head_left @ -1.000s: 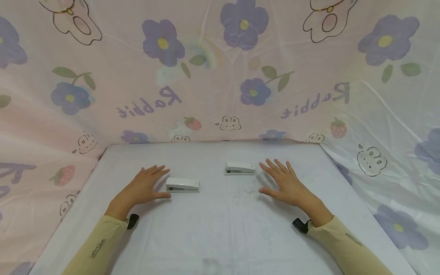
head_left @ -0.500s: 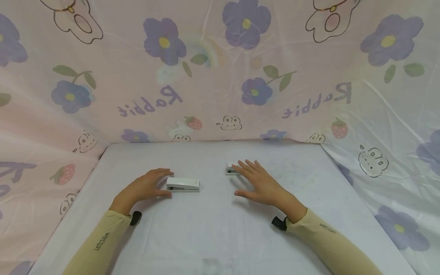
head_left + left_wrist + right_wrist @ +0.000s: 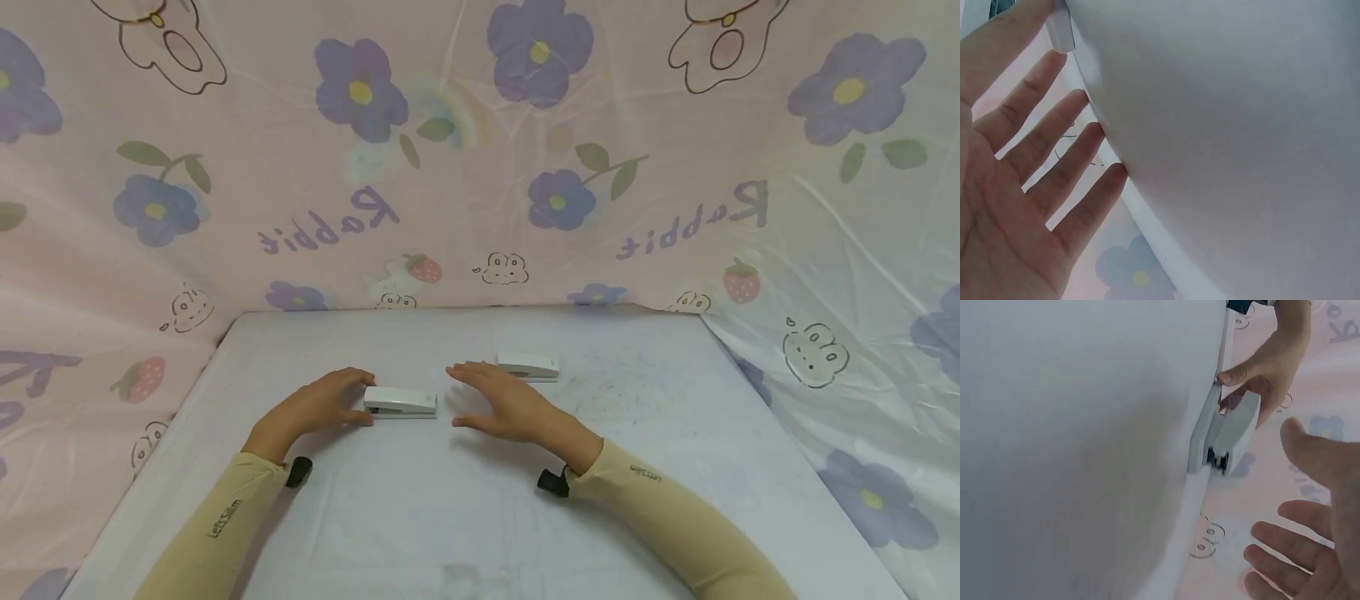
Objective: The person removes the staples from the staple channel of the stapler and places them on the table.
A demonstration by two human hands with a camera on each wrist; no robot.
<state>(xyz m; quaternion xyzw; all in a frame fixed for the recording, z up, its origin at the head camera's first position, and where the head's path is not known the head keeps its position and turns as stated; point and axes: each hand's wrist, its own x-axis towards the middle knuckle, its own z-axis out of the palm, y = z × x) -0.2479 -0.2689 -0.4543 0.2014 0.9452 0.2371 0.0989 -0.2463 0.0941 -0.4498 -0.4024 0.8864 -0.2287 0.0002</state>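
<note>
Person, two bare hands: left hand, right hand. Both arms wear close-fitting pale yellow sleeves, left sleeve and right sleeve, each ending at the wrist and each bearing small dark lettering. A small black device sits at the left cuff, another black device at the right.

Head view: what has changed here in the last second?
The right hand swept left, past the far white plastic stapler, toward the near white plastic stapler. The left hand edged up to touch that near stapler's end. Both staplers and the white table stayed put.
</note>
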